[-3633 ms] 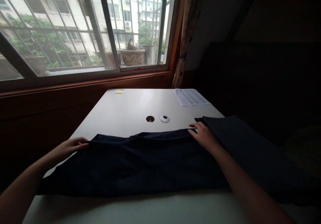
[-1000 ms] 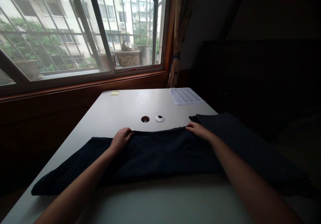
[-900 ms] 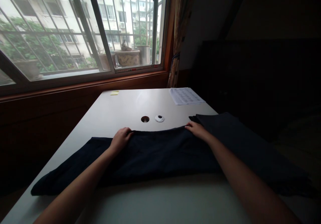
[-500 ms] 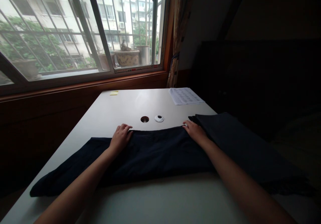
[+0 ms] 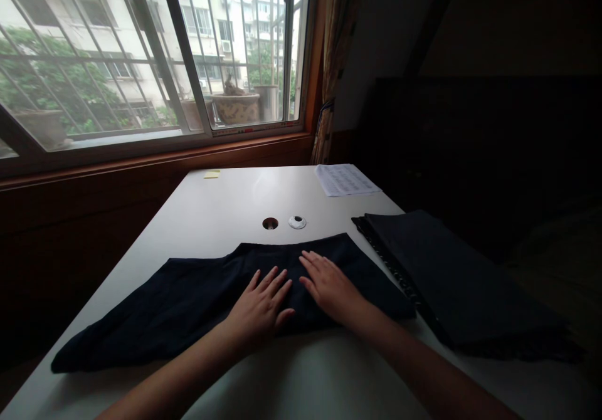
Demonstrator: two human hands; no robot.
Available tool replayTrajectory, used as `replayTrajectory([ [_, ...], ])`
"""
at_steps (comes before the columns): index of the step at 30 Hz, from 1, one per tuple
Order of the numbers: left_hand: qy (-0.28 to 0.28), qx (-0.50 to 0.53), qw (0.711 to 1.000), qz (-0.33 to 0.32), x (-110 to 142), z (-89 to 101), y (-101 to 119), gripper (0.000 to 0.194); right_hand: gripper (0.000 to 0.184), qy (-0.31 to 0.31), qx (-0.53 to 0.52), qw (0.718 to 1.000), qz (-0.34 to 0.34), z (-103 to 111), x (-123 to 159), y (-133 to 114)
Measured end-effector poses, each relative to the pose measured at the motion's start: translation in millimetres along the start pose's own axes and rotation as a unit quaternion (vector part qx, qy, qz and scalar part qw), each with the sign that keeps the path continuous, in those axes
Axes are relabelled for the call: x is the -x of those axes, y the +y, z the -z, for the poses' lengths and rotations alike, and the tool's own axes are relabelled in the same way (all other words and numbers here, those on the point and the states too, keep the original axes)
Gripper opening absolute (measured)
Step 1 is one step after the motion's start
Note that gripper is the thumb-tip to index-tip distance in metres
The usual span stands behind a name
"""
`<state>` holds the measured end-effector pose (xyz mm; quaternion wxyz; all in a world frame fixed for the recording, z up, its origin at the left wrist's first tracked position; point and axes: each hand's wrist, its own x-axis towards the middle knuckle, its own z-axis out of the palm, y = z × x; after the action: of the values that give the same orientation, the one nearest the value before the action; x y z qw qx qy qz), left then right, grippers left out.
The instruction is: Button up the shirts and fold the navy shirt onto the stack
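Observation:
A dark navy folded garment [image 5: 155,307], its exact kind unclear, lies spread across the white table [image 5: 226,204]. My left hand [image 5: 263,304] rests flat on its middle, fingers spread and pointing away from me. Close by on the right, my right hand [image 5: 329,285] also lies on the cloth with its fingers stretched out towards the left. Neither hand grips the fabric. Beyond my right forearm sits a stack of folded dark cloth [image 5: 451,276], apart from both hands.
Printed sheets of paper [image 5: 348,180] lie at the table's far right corner. A yellow sticky note [image 5: 212,173] is at the far left. Near the middle are a round cable hole [image 5: 270,224] and a white round cover [image 5: 297,222]. Behind stands a barred window [image 5: 197,50] with a curtain [image 5: 329,69].
Both hands have left the garment's far edge and come nearer to me and closer together, now flat on the cloth. The garment's right end shows more fully.

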<state>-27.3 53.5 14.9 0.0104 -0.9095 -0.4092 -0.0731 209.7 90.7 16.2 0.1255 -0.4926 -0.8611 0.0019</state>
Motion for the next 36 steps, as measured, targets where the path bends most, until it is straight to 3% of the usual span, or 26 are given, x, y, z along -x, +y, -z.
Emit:
replayTrajectory([
  [4, 0.008, -0.017, 1.0, 0.01, 10, -20.3, 4, 0.064, 0.059, -0.04, -0.021, 0.999, 0.008, -14, 28, -17],
  [9, 0.023, -0.016, 1.0, 0.012, 21, -27.1, 1, 0.066, 0.062, -0.039, -0.02, 0.999, -0.017, -11, 52, 17],
  [14, 0.001, -0.004, 1.0, 0.022, 23, -24.0, 1, 0.067, 0.063, -0.037, 0.009, 0.998, -0.057, -5, 84, 58],
  [18, -0.019, 0.013, 1.0, 0.02, 23, -17.0, 3, 0.066, 0.064, -0.035, 0.025, 0.996, -0.077, -2, 103, 75],
  [24, -0.056, 0.052, 0.997, 0.004, 24, -3.4, 14, 0.065, 0.064, -0.029, 0.052, 0.993, -0.099, 4, 108, 81],
  [28, -0.072, 0.07, 0.995, -0.001, 27, 1.5, 16, 0.067, 0.051, 0.011, 0.076, 0.989, -0.129, 17, 112, 82],
  [36, -0.047, 0.08, 0.995, -0.037, 15, 0.2, 26, 0.064, 0.033, 0.07, 0.106, 0.982, -0.141, 41, 132, 85],
])
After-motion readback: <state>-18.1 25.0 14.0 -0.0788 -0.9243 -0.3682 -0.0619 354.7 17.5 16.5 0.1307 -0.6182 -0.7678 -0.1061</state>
